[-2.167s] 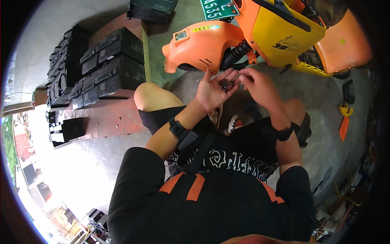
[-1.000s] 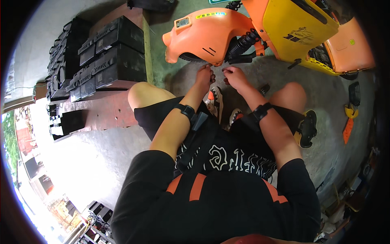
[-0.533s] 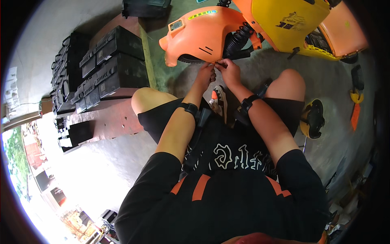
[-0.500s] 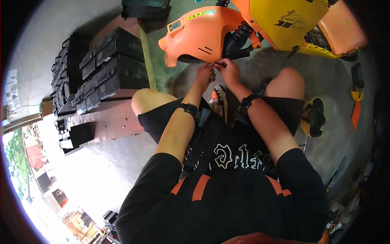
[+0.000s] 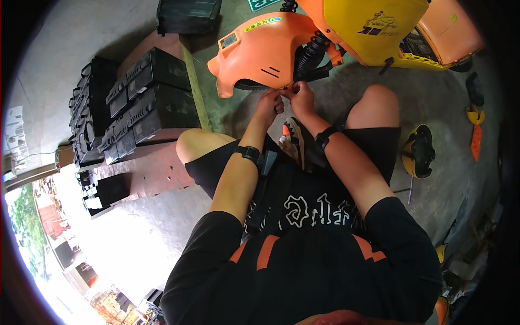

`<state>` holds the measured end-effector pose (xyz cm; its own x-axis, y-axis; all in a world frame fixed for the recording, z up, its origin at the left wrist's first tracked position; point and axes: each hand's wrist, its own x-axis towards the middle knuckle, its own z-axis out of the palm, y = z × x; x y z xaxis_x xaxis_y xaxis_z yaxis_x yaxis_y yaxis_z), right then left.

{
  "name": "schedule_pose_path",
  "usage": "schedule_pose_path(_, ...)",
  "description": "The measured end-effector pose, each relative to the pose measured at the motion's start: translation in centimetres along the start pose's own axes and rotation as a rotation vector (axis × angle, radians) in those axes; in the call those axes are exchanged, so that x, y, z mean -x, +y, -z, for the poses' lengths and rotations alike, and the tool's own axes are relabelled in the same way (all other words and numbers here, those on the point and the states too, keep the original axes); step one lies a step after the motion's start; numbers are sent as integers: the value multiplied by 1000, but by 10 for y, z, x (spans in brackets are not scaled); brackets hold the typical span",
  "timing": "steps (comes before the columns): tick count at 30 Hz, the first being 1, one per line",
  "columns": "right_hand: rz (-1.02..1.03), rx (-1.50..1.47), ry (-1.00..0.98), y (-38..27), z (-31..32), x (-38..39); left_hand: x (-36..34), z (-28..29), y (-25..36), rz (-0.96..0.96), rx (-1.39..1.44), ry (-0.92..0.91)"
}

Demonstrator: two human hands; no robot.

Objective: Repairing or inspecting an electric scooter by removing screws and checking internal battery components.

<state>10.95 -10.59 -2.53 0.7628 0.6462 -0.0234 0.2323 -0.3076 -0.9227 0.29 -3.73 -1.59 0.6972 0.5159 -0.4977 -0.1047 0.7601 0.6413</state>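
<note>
An orange front fender of a scooter lies across the top of the head view, its curved opening showing part of a dark tyre. At the fender's lower corner my left hand and my right hand meet, fingertips pinched close together. Both hands have curled fingers, and whatever small thing they pinch is too small to make out. Just beyond the right hand is a black coil shock absorber. The yellow and orange scooter body extends to the upper right.
Black battery-like boxes with handles are stacked on a reddish board at left. A dark green case stands at the far end. On the right floor lie a yellow and black part and an orange-handled tool.
The view has shifted slightly, so the scooter sits a little lower and further left. Both hands stay together at the fender's lower corner, with a small change in finger position.
</note>
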Motion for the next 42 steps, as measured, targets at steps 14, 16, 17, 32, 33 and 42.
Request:
schedule_pose_path(14,-236,-434,-255,25,4,-15,5,-12,6,-1,-108,4)
schedule_pose_path(16,-185,-423,-258,27,3,-15,4,-11,4,7,-99,25)
schedule_pose_path(17,-185,-424,-259,28,2,-14,4,-11,3,6,-100,25)
schedule_pose_path(32,-137,-420,-325,36,-3,-21,5,-5,2,5,-162,-3)
schedule_pose_path(33,-185,-504,-347,35,-2,-22,5,-5,3,-2,-163,11)
schedule_pose_path(42,-208,-524,-346,34,0,-17,6,-11,2,11,-114,36)
